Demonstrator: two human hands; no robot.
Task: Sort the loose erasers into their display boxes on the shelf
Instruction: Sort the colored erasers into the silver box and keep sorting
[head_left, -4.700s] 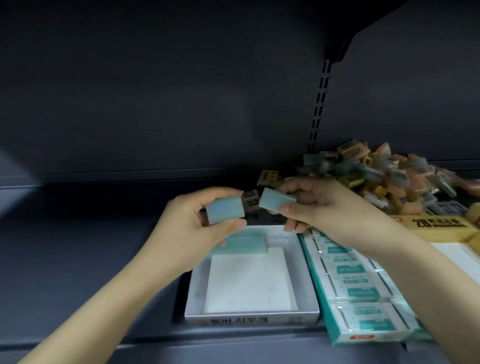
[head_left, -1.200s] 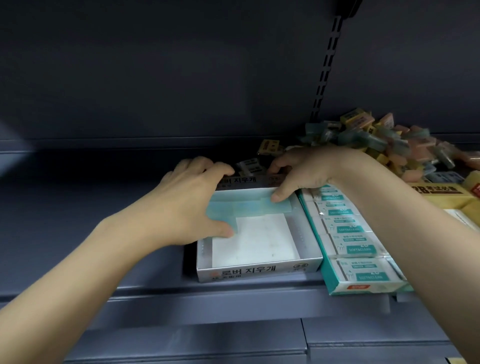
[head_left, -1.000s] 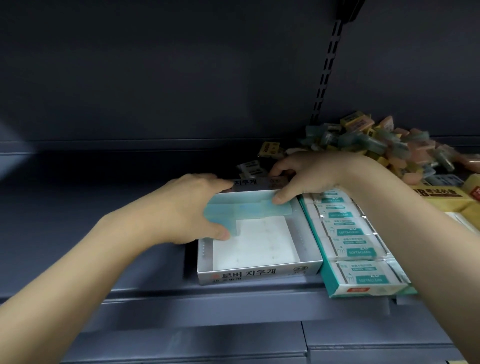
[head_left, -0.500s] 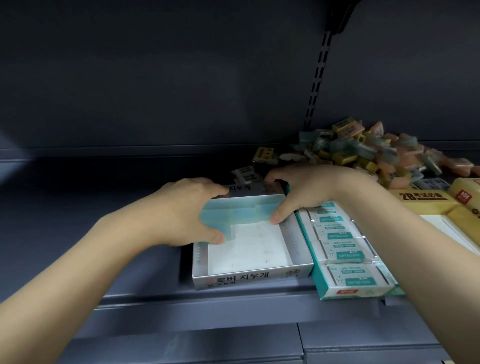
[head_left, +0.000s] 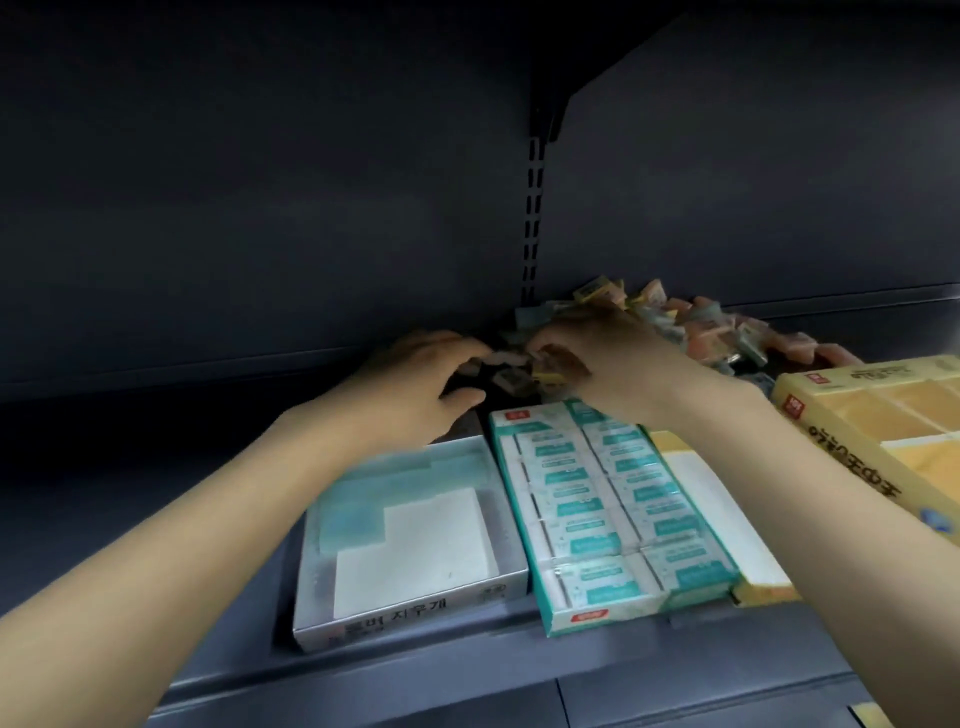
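A heap of loose erasers (head_left: 717, 332) in pink, yellow and pale blue lies at the back of the shelf. Both my hands reach into its left end, behind the boxes. My left hand (head_left: 415, 384) has its fingers stretched toward small erasers (head_left: 511, 376), thumb apart, nothing in it. My right hand (head_left: 613, 369) curls its fingers over the same erasers; blur hides whether it holds one. The silver display box (head_left: 410, 613) in front holds a few pale blue erasers (head_left: 358, 501) along its back and left side.
A teal box (head_left: 597, 616) packed with wrapped erasers stands right of the silver one. Yellow boxes (head_left: 857, 410) sit further right. The dark shelf (head_left: 130, 467) stretches left, with an upper shelf bracket (head_left: 543, 114) overhead.
Both hands left the silver box, where they had laid blue erasers, and moved back to the loose heap. The view shifted closer and to the left.
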